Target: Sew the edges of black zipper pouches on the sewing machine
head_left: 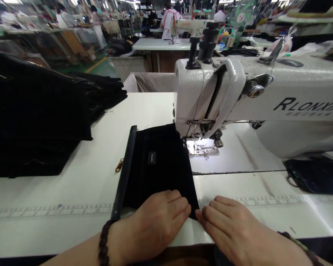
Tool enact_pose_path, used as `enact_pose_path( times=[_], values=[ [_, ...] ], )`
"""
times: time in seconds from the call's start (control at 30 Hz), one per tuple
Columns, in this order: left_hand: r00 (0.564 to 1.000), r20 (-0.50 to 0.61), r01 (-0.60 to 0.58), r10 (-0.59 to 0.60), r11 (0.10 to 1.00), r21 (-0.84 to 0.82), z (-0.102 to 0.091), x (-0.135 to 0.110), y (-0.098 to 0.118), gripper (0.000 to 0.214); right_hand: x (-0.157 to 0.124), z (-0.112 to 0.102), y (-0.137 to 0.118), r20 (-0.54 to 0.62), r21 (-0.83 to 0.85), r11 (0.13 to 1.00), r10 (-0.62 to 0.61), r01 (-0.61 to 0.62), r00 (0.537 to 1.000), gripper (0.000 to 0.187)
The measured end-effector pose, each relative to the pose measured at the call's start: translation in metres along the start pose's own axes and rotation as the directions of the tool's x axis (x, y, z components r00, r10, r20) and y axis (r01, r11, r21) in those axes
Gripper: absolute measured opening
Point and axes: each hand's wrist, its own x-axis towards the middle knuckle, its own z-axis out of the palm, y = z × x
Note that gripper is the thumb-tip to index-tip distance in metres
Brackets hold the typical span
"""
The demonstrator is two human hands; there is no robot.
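White sewing table (72,177) standing in busy workshop. Black pouch (158,162) lying flat at table centre, far right corner sitting just beside sewing machine (211,92) head. Left hand (158,218) pressing palm-down on pouch's near edge, clasping nothing. Right hand (227,225) touching near right corner with fingertips; cannot tell whether pinching. Black fabric stack (30,118) sitting left.

Cannot read the label (152,158) on the black pouch (161,173): too small. Cannot see the pouch's near edge, covered by the left hand (158,221). Cut off at the right edge: sewing machine (266,99) and a dark flat thing (313,177). Cut off at the left edge: stack of black cloth (36,111). Blurred far back: people (169,18).
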Motion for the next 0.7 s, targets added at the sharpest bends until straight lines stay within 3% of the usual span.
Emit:
enact_pose_path(
  times=[0.17,0.33,0.47,0.7],
  values=[
    [0.997,-0.069,-0.031,0.03,1.0,-0.004,0.002,0.009,-0.022,0.036,0.012,0.001,0.021,0.136,0.008,1.0,-0.015,0.014,0.991,0.022],
    [0.993,-0.111,-0.049,0.045,0.998,-0.031,0.005,0.015,-0.043,0.036,0.025,0.005,0.042,0.186,-0.01,0.999,-0.031,0.033,0.982,0.02],
    [0.978,-0.189,-0.092,0.094,0.996,0.019,0.007,0.02,-0.057,0.037,0.03,0.014,0.058,0.119,-0.028,1.0,0.008,-0.004,0.993,0.023],
    [0.98,-0.113,-0.157,0.166,0.984,0.083,0.011,0.024,-0.086,0.025,0.029,0.031,0.074,0.024,-0.068,0.995,0.072,-0.07,0.997,0.03]
  ],
)
